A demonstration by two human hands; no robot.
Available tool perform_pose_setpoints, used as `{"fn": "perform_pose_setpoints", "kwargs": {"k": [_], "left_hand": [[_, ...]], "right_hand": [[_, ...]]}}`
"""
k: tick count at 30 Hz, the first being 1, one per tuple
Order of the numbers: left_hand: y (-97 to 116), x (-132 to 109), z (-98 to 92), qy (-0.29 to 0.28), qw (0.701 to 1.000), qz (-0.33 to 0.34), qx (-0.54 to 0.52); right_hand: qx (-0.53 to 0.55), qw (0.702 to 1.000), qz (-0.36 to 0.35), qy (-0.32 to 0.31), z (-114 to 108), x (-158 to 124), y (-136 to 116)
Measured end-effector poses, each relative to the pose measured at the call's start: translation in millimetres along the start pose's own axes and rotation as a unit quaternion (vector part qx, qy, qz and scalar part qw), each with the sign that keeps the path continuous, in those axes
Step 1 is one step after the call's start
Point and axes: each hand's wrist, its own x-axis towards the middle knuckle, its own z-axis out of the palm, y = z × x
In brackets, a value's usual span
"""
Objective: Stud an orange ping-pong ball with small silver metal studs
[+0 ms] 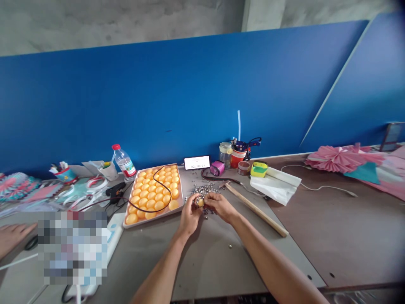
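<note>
My left hand (190,213) is curled around a small orange ball (200,202) with shiny metal bits on it. My right hand (220,206) is pinched against the ball's right side; whatever its fingertips hold is too small to make out. Around and beyond both hands spreads a loose pile of small silvery metal pieces (207,188). To the left, a shallow white tray (152,219) bears rows of orange balls (152,195), with a dark cable lying across them. A hammer with a wooden handle (259,211) lies right of my right hand.
Behind the pile stand a phone (197,163) showing a timer, a purple object (217,168), a jar (225,155) and a red cup (238,158). A bottle (124,162) is behind the tray. Another person's hand (15,237) rests at far left. White sheets (278,183) lie right.
</note>
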Motion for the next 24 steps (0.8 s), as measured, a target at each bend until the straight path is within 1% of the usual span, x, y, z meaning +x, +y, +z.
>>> {"fn": "perform_pose_setpoints", "kwargs": {"k": [3, 5, 9, 11, 14, 17, 22, 24], "left_hand": [[0.8, -1.0, 0.5, 0.001, 1.000, -0.001, 0.003], [1.7, -1.7, 0.6, 0.004, 1.000, 0.005, 0.012], [0.0, -2.8, -0.2, 0.010, 0.999, 0.019, 0.027], [-2.4, -2.8, -0.9, 0.007, 0.999, 0.017, 0.034], [-4.0, -2.2, -2.0, 0.000, 0.999, 0.008, 0.034], [-0.7, -1.9, -2.7, 0.007, 0.999, 0.004, 0.031], [7.5, -3.6, -1.1, 0.009, 0.998, 0.025, 0.064], [8.5, -3.2, 0.0, 0.016, 0.998, 0.014, 0.063]], "right_hand": [[0.018, 1.000, 0.010, -0.005, 1.9, -1.5, -2.0], [0.018, 1.000, 0.014, 0.003, 3.5, -2.1, -2.5], [0.011, 1.000, -0.003, 0.025, 6.4, -2.3, -1.8], [-0.004, 1.000, -0.010, 0.024, 7.3, -2.2, -1.3], [-0.003, 1.000, -0.003, 0.024, 7.9, -1.8, -1.0], [0.021, 0.999, 0.006, 0.036, 8.4, -1.4, -0.6], [0.030, 0.999, 0.005, 0.044, 11.6, -0.6, 2.8], [0.032, 0.998, 0.008, 0.048, 11.7, 0.3, 3.9]]}}
